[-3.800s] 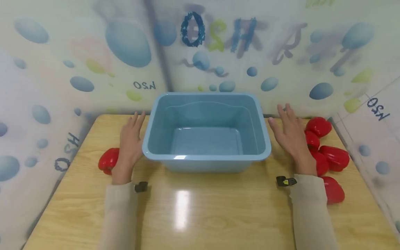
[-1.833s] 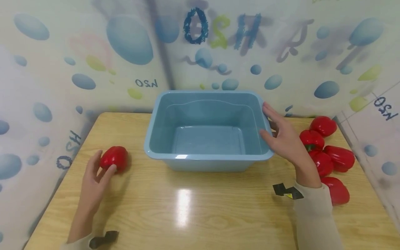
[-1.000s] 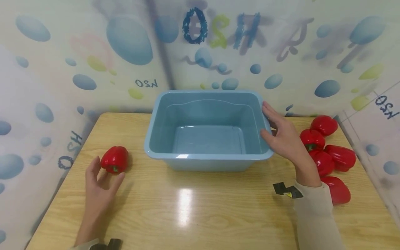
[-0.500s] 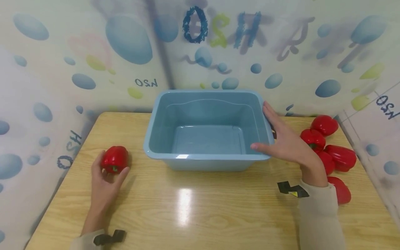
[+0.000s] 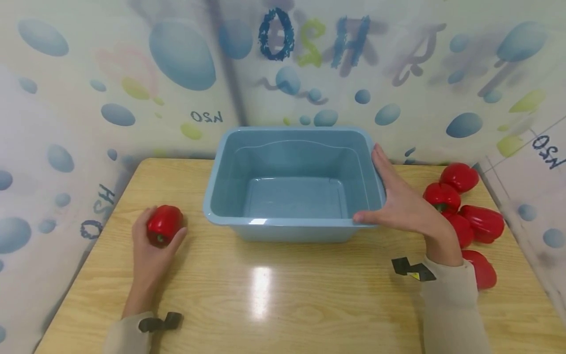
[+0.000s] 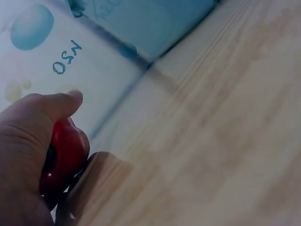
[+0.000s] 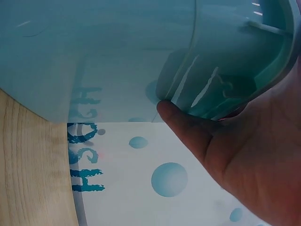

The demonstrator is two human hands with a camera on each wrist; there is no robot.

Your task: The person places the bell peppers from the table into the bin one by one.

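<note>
A red bell pepper (image 5: 165, 223) lies on the left part of the table, its green stem end facing me. My left hand (image 5: 150, 250) grips it, fingers along its left side and thumb at its right. In the left wrist view the thumb (image 6: 61, 103) overlaps the pepper's glossy side (image 6: 70, 146). A light blue plastic tub (image 5: 292, 222) stands at the centre back with nothing inside. Around its near right corner my right hand (image 5: 409, 209) holds the rim, thumb on the front edge and fingers along the right edge. The right wrist view hides most of those fingers.
Several more red bell peppers (image 5: 482, 223) are clustered on the right of the wooden table (image 5: 309, 295), beside the right forearm. A patterned wall (image 5: 283, 88) rises right behind the tub, and side walls stand close at left and right.
My left hand came off the tub's left side to the single pepper, then closed in on it, shifting it slightly. My right hand moved onto the tub, its thumb sliding to the front rim.
</note>
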